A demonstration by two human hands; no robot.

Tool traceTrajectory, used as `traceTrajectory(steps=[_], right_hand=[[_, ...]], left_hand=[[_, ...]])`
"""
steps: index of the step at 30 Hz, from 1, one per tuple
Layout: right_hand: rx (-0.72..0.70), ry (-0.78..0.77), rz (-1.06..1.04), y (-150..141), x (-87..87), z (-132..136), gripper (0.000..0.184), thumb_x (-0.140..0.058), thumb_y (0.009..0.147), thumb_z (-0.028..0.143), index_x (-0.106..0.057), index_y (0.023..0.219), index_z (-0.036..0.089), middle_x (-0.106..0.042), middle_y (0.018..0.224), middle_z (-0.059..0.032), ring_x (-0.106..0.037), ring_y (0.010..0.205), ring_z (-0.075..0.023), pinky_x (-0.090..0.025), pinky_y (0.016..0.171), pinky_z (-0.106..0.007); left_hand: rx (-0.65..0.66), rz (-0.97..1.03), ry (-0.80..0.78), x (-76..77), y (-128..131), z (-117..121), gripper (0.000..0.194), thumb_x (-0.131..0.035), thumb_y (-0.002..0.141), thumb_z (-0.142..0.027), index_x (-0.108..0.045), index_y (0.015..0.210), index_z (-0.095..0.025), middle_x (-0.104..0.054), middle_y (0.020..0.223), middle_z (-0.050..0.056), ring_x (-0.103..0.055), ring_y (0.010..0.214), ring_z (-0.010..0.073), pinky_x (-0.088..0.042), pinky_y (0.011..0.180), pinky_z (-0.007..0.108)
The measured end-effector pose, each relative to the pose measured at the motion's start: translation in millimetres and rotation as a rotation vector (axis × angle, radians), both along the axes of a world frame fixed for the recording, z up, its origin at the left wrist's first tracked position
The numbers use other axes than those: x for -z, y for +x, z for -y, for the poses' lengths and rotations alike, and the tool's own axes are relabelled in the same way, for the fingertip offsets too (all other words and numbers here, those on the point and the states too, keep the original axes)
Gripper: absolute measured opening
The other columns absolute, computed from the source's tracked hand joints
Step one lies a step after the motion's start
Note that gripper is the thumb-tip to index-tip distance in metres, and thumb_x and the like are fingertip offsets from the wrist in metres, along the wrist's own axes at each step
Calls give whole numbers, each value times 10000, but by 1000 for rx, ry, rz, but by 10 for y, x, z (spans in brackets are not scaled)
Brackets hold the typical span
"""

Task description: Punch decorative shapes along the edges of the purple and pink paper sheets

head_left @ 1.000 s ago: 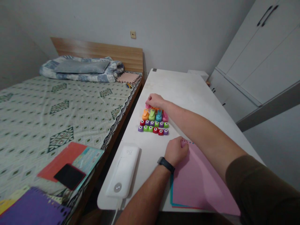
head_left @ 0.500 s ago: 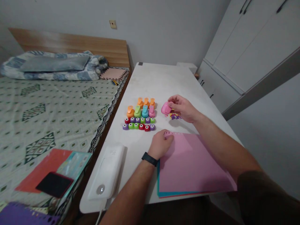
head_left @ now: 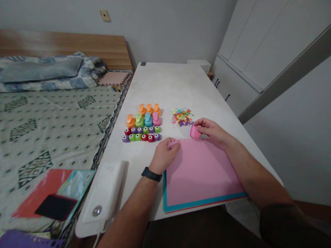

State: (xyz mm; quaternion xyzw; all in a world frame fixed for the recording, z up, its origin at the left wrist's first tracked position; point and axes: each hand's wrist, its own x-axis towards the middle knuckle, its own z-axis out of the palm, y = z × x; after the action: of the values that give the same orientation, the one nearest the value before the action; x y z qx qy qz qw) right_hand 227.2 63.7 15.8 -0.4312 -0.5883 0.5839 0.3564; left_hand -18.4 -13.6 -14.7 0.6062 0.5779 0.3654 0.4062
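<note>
- The bed [head_left: 64,117] is being covered by a pale patterned sheet, on its edge an orange and teal packet [head_left: 74,184] being overlapped by a dark phone [head_left: 55,206]; the packet's print is being shown too small to be read.
- The white table [head_left: 165,82] is being lit evenly, and on it all the craft things are being borne.
- The pink sheet [head_left: 201,172] is being laid over a blue sheet [head_left: 201,202], a row of small holes being shown along its far edge near the left corner.
- The white device [head_left: 103,187] is being set at the table's left edge; the faint marks on its top are being blurred past reading.
- The left hand [head_left: 165,155] is being rested on the pink sheet's far left corner; whether the paper is being pinched or only pressed cannot be told.
- Paper confetti [head_left: 182,117] is being heaped beyond the sheet.
- Seven larger punches [head_left: 148,120] and twelve small punches [head_left: 144,137] are being kept in four rows, left of the confetti.
- The pink punch [head_left: 195,132] is being gripped between thumb and fingers of the right hand [head_left: 212,131], at the pink sheet's far edge.
</note>
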Motion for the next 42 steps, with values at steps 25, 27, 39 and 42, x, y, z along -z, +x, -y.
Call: traceTrajectory(steps=[25,27,39,42], right_hand=[[-177,-20,23,41,118,112,308,-731,862,374,-643,1098,198,-633,1019,-44,-569,871,-167,-431,784,-307],[-187,-17,28,47,119,111,312,-732,863,370,-642,1104,195,-629,1025,-45,-568,882,-169,-430,790,-307],[-223,18,86,35,111,127,341,-696,871,371,-634,1163,206,-631,1035,-54,-569,900,-178,-453,833,-336],[-204,48,147,5,97,132,341,-661,874,335,-641,1191,209,-638,1047,-58,-574,933,-193,-456,860,-347]], left_hand=[[-15,18,22,18,0,-1,215,-609,881,-385,-694,923,-192,-722,823,31,-629,737,179,-443,641,254],[-19,8,14,13,1,2,212,-612,879,-383,-693,928,-194,-726,832,32,-633,741,181,-444,643,255],[-21,-22,28,-60,16,12,206,-615,872,-362,-708,928,-188,-738,864,48,-655,782,200,-471,691,277],[-27,-16,27,-55,18,18,205,-622,865,-366,-710,922,-189,-734,835,44,-646,753,197,-468,675,273]])
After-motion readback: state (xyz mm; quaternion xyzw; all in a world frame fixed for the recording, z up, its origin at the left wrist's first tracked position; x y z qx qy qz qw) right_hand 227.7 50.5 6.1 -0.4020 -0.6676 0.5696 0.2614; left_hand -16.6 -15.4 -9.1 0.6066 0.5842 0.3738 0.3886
